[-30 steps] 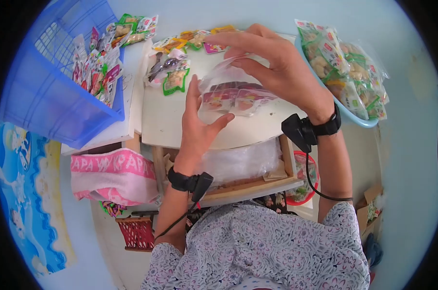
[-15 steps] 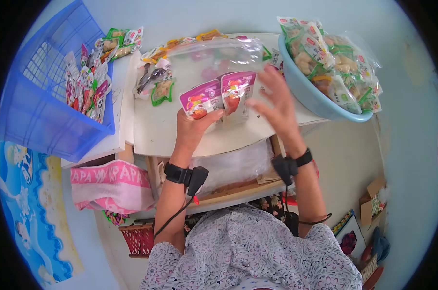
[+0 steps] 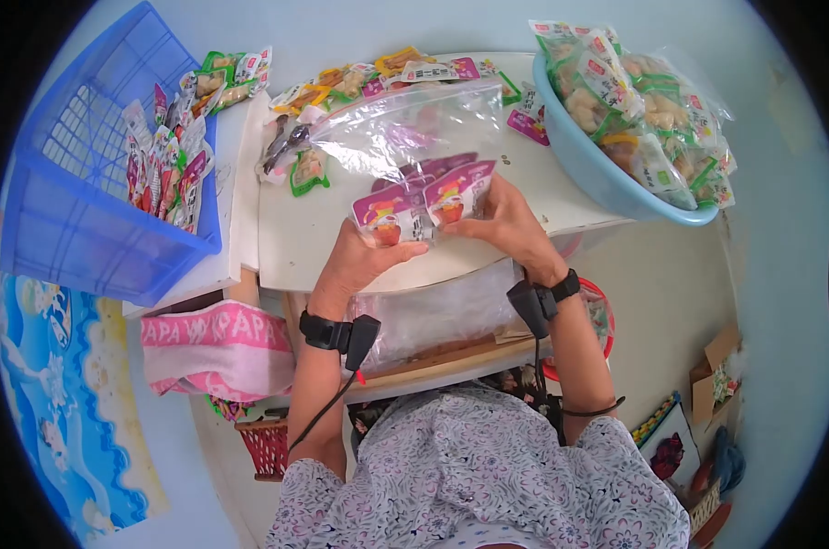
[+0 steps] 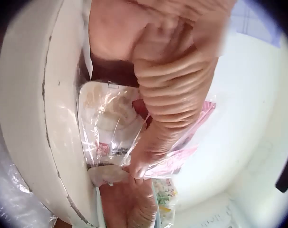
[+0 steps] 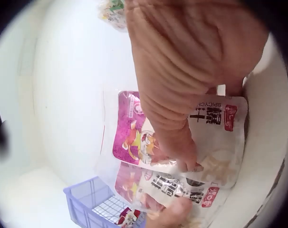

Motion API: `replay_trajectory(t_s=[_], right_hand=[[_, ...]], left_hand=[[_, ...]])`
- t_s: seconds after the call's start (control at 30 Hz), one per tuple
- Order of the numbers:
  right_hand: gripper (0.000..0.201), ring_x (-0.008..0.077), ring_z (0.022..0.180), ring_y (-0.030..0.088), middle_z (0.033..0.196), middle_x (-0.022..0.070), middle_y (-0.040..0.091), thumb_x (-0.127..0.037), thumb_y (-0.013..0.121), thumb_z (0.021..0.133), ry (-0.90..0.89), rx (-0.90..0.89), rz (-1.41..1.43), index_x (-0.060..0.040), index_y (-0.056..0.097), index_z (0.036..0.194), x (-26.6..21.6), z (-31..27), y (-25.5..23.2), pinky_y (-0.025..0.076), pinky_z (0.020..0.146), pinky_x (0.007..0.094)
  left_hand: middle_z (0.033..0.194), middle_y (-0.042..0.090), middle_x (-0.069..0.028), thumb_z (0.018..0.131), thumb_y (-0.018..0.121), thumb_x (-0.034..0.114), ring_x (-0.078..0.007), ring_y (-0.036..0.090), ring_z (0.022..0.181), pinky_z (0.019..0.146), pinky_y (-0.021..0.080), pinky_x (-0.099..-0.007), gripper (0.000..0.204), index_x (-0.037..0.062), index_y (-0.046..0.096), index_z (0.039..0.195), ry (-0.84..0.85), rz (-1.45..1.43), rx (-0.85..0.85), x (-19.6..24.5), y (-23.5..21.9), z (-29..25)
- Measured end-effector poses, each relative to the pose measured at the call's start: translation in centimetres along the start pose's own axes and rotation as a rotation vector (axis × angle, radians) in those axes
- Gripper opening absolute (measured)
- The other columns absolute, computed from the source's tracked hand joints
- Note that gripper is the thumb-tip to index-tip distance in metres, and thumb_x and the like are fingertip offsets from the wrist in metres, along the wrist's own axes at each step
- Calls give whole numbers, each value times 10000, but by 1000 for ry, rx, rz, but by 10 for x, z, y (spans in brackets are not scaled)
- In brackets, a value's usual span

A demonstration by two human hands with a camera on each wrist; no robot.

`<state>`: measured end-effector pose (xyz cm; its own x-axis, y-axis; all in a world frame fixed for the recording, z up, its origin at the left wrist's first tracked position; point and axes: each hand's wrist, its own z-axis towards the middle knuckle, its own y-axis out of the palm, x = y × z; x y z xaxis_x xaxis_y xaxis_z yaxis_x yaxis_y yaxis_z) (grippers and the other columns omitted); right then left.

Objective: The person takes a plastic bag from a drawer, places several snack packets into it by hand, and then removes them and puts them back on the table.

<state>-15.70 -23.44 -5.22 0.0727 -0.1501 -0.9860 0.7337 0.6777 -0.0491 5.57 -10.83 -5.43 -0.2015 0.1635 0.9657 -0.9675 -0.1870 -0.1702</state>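
Two purple-and-white snack packets, the left one [image 3: 387, 218] and the right one [image 3: 458, 195], stand side by side in a clear plastic bag [image 3: 414, 119] over the white table. The left hand [image 3: 352, 263] grips the left packet through the film, thumb in front. On the right packet the right hand [image 3: 515, 229] has its thumb in front and fingers behind. More purple packets show behind these two. In the right wrist view the packet fronts [image 5: 134, 128] overlap, and both thumbs press near their lower parts.
A blue basket [image 3: 75, 197] with small packets stands at the left. A light blue basin [image 3: 570, 156] heaped with bagged snacks is at the right. Loose packets [image 3: 405, 62] lie along the table's back. An open drawer [image 3: 433, 359] holding clear plastic is below the tabletop.
The right hand has come down from beside the bag onto the right packet. Earlier it was raised at the bag's upper part. The packets now sit slightly lower, and the left hand still holds on.
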Motion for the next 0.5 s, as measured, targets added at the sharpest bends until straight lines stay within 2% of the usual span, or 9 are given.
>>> replay_trajectory(t_s=[0.07, 0.17, 0.27, 0.37, 0.47, 0.5], right_hand=[[614, 65, 947, 592, 1136, -4, 691, -124, 911, 742, 63, -31, -36, -29, 625, 1276, -1, -4, -5, 479, 808, 237], [603, 49, 854, 545, 1074, -34, 677, -140, 916, 742, -22, -7, 100, -46, 629, 1264, -11, -8, 1, 431, 735, 219], [606, 60, 835, 547, 1042, -36, 677, -129, 915, 754, 25, -16, 27, -33, 620, 1274, -6, -4, -6, 427, 736, 219], [625, 81, 923, 622, 1080, 5, 712, -113, 918, 756, 47, -57, 9, -8, 607, 1287, 10, -1, -10, 488, 823, 248], [623, 98, 1029, 654, 1149, 53, 727, -102, 915, 762, 68, -69, 146, 9, 605, 1291, -2, -6, -7, 514, 921, 283], [614, 103, 1039, 657, 1158, 58, 728, -106, 914, 766, 64, -60, 151, 8, 610, 1287, -5, -8, -7, 516, 933, 289]], left_hand=[[1132, 729, -60, 764, 918, 117, -150, 675, 989, 884, 551, -305, 561, 1, 661, 1249, 11, 95, 63, -12, 0, -4], [1123, 730, -72, 764, 920, 149, -166, 677, 981, 879, 552, -315, 560, 2, 668, 1242, 48, -138, 58, -4, 9, -7], [1121, 731, -74, 762, 920, 171, -161, 677, 971, 860, 555, -311, 558, 7, 675, 1236, 179, 100, 30, -8, 3, -3], [1088, 732, -63, 755, 925, 173, -140, 670, 942, 814, 551, -295, 525, 6, 691, 1194, 143, 44, 60, -1, 6, -1], [1071, 729, -53, 767, 913, 165, -125, 665, 928, 793, 547, -283, 484, 5, 694, 1168, -15, 56, 26, 7, 3, -3], [1069, 727, -50, 765, 908, 153, -125, 662, 925, 787, 547, -283, 475, 8, 695, 1164, -18, 26, 32, 6, 3, -3]])
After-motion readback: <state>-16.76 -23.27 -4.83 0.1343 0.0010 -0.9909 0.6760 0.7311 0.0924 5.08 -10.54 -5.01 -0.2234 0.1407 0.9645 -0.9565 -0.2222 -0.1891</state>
